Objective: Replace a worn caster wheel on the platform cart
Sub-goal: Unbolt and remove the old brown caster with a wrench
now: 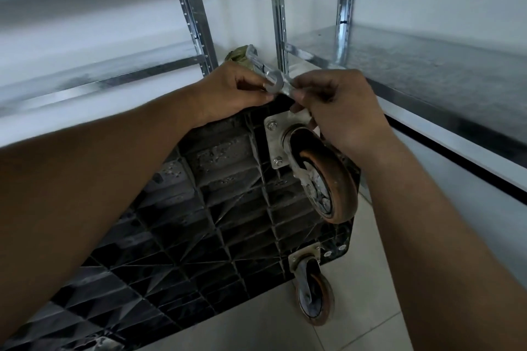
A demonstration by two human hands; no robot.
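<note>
The black ribbed platform cart (216,208) stands tipped on its side, underside facing me. A worn orange caster wheel (328,177) hangs from a silver mounting plate (275,142) with bolts near the cart's upper corner. A second orange caster (315,298) sits lower down by the floor. My left hand (236,91) grips a silver spanner (263,71) just above the plate. My right hand (339,111) pinches the other end of a metal tool (288,88) that crosses the spanner's ring; whether it is a second spanner I cannot tell.
Galvanised metal shelving surrounds the cart: uprights (278,11) behind my hands, a shelf (427,65) on the right, a rack (99,71) on the left. A green-brown object (238,55) peeks out behind the left hand. Pale floor tiles (368,279) lie below the casters.
</note>
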